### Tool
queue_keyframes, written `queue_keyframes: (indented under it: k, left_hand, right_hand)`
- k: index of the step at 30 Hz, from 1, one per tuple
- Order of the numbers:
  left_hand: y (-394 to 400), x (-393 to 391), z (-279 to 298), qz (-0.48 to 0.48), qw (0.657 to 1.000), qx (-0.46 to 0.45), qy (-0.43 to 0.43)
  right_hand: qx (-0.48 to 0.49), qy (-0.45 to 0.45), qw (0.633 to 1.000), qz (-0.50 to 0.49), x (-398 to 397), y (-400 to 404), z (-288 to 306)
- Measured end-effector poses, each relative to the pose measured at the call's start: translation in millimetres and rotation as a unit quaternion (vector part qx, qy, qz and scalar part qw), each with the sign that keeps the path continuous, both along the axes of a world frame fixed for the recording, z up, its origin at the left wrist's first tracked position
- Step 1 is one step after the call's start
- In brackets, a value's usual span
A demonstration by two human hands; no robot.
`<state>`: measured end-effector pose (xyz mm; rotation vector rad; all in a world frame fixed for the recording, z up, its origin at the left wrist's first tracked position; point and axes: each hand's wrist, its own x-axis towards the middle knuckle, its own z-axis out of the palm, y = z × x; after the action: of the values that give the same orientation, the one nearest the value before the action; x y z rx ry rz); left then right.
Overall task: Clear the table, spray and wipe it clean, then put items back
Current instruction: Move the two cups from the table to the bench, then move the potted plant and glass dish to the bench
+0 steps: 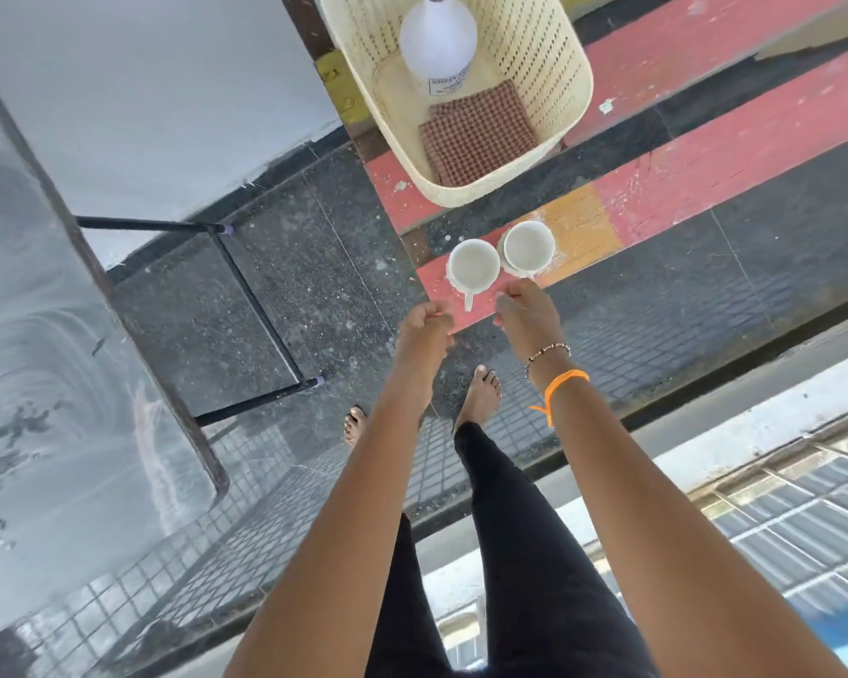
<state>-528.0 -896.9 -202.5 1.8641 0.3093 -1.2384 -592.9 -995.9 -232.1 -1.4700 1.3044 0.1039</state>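
Two white cups stand side by side on a red painted bench (681, 183). My left hand (424, 325) has its fingers curled, just left of the left cup's (473, 264) handle and apart from it. My right hand (527, 310) is curled against the near edge of the right cup (528, 247), covering the spot where its handle would be; whether it grips the cup is hidden. A cream plastic basket (566, 90) on the bench holds a white spray bottle (439, 41) and a folded red checked cloth (478, 132). The grey table (25, 335) at left shows wet swirl streaks.
The table's dark metal legs (260, 305) stand over a dark speckled floor between table and bench. My bare feet and black trousers are below my arms. A low white ledge runs at the right, with roofs beyond it.
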Motion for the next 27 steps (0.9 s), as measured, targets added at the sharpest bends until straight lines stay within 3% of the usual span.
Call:
queue_keyframes:
  k: [9,17,22,27]
  left_hand:
    - [74,68,104,0.220,0.961,-0.134,-0.102]
    - [146,170,147,0.311,0.913,-0.177,-0.195]
    - [177,267,142,0.385,0.878,-0.127,-0.254]
    - [193,366,132,0.339,0.873,-0.015,-0.352]
  right_hand:
    - [0.016,-0.159,0.977,0.139,105,79,101]
    - [-0.034,-0.220,0.947,0.232,232,141,158]
    - [-0.110,-0.238,0.913,0.314,323,168,166]
    - [-0.178,-0.199,0.893,0.363,407,182,170]
